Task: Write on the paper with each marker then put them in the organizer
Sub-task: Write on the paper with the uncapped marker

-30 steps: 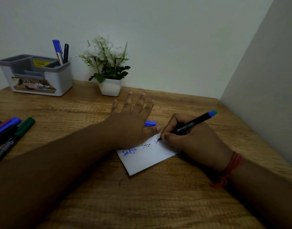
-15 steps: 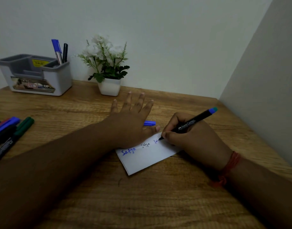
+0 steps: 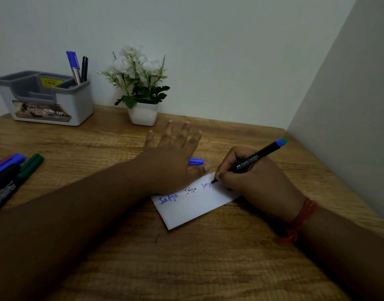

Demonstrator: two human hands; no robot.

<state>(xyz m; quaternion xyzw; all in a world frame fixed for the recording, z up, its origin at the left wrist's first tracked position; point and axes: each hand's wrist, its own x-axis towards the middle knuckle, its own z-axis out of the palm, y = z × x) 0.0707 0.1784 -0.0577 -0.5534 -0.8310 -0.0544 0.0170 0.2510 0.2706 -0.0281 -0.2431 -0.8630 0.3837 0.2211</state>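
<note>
The left hand lies flat, fingers spread, pinning the paper; at its 3 o'clock the right hand pinches a black marker, tip on the paper. Loose markers lie at 9 o'clock, an organizer at 10 and a potted plant at 12 on the wooden table, against white walls.

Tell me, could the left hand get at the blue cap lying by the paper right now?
Probably yes. The left hand lies flat on the paper, fingers spread, holding nothing, and the blue cap lies on the table right beside its thumb side with nothing between them. Lifting off would leave the paper unsteadied, though.
</note>
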